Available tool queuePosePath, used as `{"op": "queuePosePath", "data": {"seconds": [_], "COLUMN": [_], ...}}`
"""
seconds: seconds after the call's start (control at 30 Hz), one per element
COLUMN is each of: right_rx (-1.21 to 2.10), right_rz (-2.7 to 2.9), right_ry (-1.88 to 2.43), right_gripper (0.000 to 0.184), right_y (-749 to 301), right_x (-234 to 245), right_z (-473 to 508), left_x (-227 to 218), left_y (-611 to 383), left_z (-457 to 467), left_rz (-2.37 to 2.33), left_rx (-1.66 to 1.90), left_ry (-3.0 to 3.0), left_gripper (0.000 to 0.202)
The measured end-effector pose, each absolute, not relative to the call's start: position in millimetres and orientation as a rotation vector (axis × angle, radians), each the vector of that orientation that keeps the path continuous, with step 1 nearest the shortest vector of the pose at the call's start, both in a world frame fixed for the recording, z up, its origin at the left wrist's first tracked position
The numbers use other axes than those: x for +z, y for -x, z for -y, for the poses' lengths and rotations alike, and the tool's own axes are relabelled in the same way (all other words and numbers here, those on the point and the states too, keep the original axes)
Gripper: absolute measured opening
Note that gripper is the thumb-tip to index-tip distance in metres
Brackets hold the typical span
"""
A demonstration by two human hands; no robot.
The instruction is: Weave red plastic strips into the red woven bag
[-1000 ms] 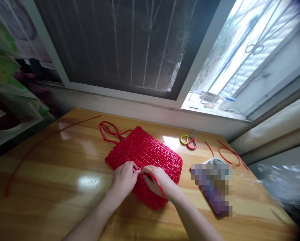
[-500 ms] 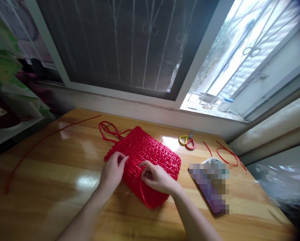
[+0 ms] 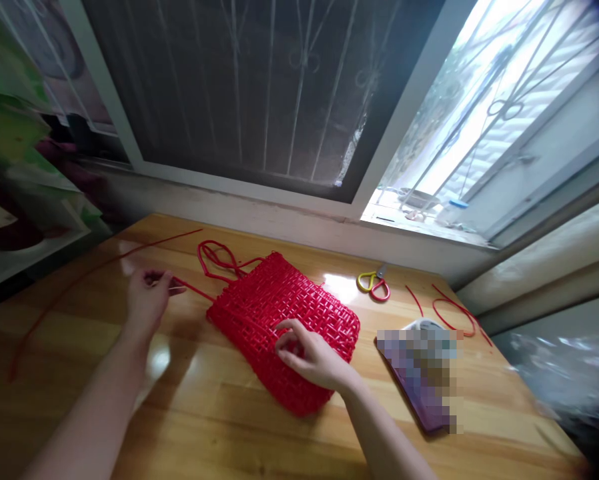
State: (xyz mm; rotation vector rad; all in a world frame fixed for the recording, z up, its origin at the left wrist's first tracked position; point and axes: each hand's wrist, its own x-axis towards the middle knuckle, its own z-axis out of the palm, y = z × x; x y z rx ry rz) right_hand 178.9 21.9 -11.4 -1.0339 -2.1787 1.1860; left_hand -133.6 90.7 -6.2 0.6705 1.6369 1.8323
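A red basket-like bag (image 3: 279, 300), woven from glossy cord, lies tilted on the wooden table. From its left edge a red cord (image 3: 194, 289) runs taut to my left hand (image 3: 152, 297), whose fingers are pinched closed on it, off to the left of the weave. My right hand (image 3: 307, 357) rests on the bag's near right side. Its thumb and index finger are curved and apart, with the other fingers bent behind them. Nothing shows between those fingers. Looped red handles (image 3: 222, 260) stick out at the bag's back left.
Scissors (image 3: 374, 283) with yellow and red handles lie behind the bag to the right. Nearer stands a blurred-out purple flat object (image 3: 419, 387). Loose red cord pieces (image 3: 454, 310) lie at the far right, and a long strand (image 3: 79, 283) curves across the table's left. A window borders the back.
My left hand has moved left, away from the weave, drawing the cord out straight. The cord loop near my right hand has gone. My right hand has stayed on the bag.
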Motion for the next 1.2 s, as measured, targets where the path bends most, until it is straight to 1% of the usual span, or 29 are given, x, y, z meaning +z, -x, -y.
{"op": "queuePosePath", "data": {"seconds": [0.1,0.27,0.5,0.67,0.73,0.77,0.8,0.9,0.97,1.03,1.1,1.2], "right_rx": [1.080,1.021,0.904,0.827,0.798,0.785,0.776,0.767,0.762,0.747,0.747,0.765], "right_rz": [2.170,2.129,2.204,2.284,2.278,2.264,2.249,2.215,2.208,2.202,2.226,2.287], "right_ry": [1.061,1.084,1.056,1.040,1.070,1.089,1.107,1.155,1.187,1.222,1.218,1.158], "right_gripper": [0.042,0.041,0.030,0.036,0.042,0.045,0.046,0.041,0.035,0.031,0.026,0.020], "right_y": [-176,-171,-167,-166,-165,-165,-164,-164,-164,-163,-163,-163], "right_x": [-14,-23,-26,-22,-21,-21,-21,-21,-22,-23,-24,-24], "right_z": [-20,-21,-22,-19,-17,-17,-16,-16,-17,-17,-18,-17], "left_x": [-10,-15,-12,-24,-29,-31,-33,-37,-40,-44,-49,-57], "left_y": [141,148,163,125,101,90,80,64,64,68,72,76], "left_z": [-91,-89,-94,-84,-76,-73,-69,-62,-59,-59,-60,-62], "left_rz": [-1.633,-1.595,-1.577,-1.356,-1.304,-1.301,-1.311,-1.455,-1.560,-1.634,-1.676,-1.685], "left_rx": [1.898,1.902,1.891,1.689,1.592,1.568,1.561,1.499,1.438,1.412,1.414,1.432], "left_ry": [-0.535,-0.279,-0.104,-0.317,-0.421,-0.488,-0.549,-0.933,-1.261,-1.470,-1.519,-1.399], "left_gripper": [0.016,0.015,0.028,0.039,0.023,0.018,0.018,0.029,0.035,0.040,0.043,0.045]}}
